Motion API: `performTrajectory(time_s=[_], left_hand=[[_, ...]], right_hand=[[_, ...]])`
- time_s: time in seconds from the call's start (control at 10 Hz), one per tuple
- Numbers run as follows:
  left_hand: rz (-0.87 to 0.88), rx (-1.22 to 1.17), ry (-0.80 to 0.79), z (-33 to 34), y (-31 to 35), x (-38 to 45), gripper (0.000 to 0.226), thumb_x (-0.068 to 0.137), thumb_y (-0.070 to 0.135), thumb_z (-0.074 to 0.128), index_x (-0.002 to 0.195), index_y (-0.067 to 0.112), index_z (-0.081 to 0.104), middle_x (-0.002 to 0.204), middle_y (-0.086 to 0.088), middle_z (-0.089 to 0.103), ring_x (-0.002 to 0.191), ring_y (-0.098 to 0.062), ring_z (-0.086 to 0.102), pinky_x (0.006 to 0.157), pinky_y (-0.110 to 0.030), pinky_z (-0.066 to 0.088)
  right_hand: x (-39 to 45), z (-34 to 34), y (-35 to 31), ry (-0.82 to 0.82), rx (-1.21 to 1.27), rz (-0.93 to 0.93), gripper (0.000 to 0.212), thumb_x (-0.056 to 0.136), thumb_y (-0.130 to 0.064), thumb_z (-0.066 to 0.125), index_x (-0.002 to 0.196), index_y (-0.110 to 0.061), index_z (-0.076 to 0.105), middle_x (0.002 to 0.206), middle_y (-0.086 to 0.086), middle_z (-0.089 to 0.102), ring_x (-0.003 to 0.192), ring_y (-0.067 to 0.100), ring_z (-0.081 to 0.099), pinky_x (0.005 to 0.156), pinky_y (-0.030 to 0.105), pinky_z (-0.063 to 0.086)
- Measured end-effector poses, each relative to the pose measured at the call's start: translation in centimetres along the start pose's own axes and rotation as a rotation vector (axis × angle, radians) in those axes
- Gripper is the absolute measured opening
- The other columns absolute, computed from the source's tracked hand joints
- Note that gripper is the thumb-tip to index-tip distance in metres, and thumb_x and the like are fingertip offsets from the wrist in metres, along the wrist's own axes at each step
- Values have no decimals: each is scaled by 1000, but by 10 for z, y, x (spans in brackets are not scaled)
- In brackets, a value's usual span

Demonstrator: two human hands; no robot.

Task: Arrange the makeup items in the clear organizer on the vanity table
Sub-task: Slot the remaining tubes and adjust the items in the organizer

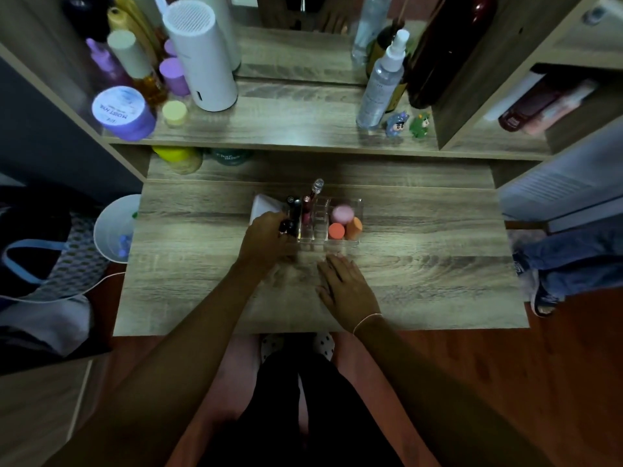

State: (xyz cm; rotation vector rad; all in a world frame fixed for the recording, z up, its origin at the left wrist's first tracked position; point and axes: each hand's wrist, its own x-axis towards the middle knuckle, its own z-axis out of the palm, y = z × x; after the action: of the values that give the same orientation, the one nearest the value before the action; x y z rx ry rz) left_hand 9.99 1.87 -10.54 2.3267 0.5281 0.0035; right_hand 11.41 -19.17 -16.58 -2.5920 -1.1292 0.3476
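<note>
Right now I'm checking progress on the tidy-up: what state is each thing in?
Organizer: upright on the table, partly filled.
Sponges: three in the right compartment.
Tubes: standing upright in the left slots.
Left hand: grip on a dark tube.
Right hand: flat on the table, empty.

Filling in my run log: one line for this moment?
left hand: at dark tubes in organizer | right hand: flat on table

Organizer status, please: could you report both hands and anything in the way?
Left hand at clear organizer, fingers around dark tube. Right hand flat on table. Nothing blocking.
</note>
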Motion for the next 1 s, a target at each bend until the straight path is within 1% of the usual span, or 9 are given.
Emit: performTrajectory(time_s=[0.1, 0.2, 0.3, 0.5, 0.6, 0.7, 0.8, 0.9, 1.0], left_hand=[[4, 22, 9, 2, -1, 2, 19, 81, 8, 64, 100, 5, 65, 99, -17, 69, 89, -29, 63, 78, -40, 54], [-10, 45, 12, 4, -3, 2, 21, 82, 9, 63, 103, 6, 63, 102, -17, 66, 91, -29, 61, 77, -39, 52], [-27, 38, 32, 7, -5, 2, 21, 82, 13, 63, 102, 9, 63, 101, -16, 65, 88, -29, 61, 74, -37, 51], [-45, 14, 10, 7, -10, -1, 15, 82, 19, 63, 97, 16, 62, 96, -8, 67, 85, -23, 62, 70, -30, 46], [-50, -4, 14, 2, -7, -5, 25, 80, 23, 67, 103, 15, 61, 99, -8, 65, 84, -22, 61, 71, -34, 51], [-26, 15, 63, -5, -6, -15, 31, 81, 17, 68, 110, 12, 59, 100, -12, 65, 84, -25, 61, 71, -39, 53], [-66, -2, 119, -17, -10, -26, 30, 82, 12, 66, 112, 11, 60, 99, -14, 66, 85, -26, 62, 74, -38, 52], [-47, -27, 162, -30, -18, -36, 25, 85, 12, 63, 110, 14, 62, 100, -10, 66, 76, -18, 56, 68, -30, 45], [47, 12, 185, -37, -20, -38, 25, 87, 9, 58, 111, 13, 61, 101, -9, 64, 84, -20, 56, 69, -32, 48]], right_hand=[[0, -1, 0, -8, 5, 3, 47, 90, -31, 58, 132, -9, 51, 139, 17, 52, 133, 36, 43, 112, 53, 32], [0, -1, 0, -7, 6, 4, 47, 90, -30, 58, 132, -9, 51, 139, 17, 52, 133, 36, 44, 113, 53, 32], [0, -2, -1, -6, 11, 6, 48, 89, -30, 58, 132, -9, 51, 138, 18, 52, 132, 37, 45, 112, 53, 33], [0, -2, -1, -20, 18, 24, 49, 91, -34, 54, 134, -12, 49, 142, 15, 49, 135, 33, 41, 114, 51, 30], [0, -2, -1, -17, 6, 20, 49, 91, -33, 55, 135, -13, 48, 142, 15, 49, 135, 34, 41, 114, 50, 28], [1, -5, -5, -14, 24, 30, 48, 91, -33, 53, 134, -12, 48, 141, 15, 49, 134, 33, 41, 113, 47, 29], [4, -14, -17, 95, 130, 77, 38, 86, -23, 64, 120, -9, 59, 123, 16, 61, 116, 33, 57, 101, 39, 46], [10, -30, -33, 219, 328, 181, 30, 84, -19, 65, 113, -13, 62, 111, 10, 66, 100, 28, 63, 84, 36, 55], [25, -46, -44, 336, 458, 233, 22, 86, -15, 64, 108, -13, 64, 104, 7, 69, 88, 18, 65, 76, 22, 51]])
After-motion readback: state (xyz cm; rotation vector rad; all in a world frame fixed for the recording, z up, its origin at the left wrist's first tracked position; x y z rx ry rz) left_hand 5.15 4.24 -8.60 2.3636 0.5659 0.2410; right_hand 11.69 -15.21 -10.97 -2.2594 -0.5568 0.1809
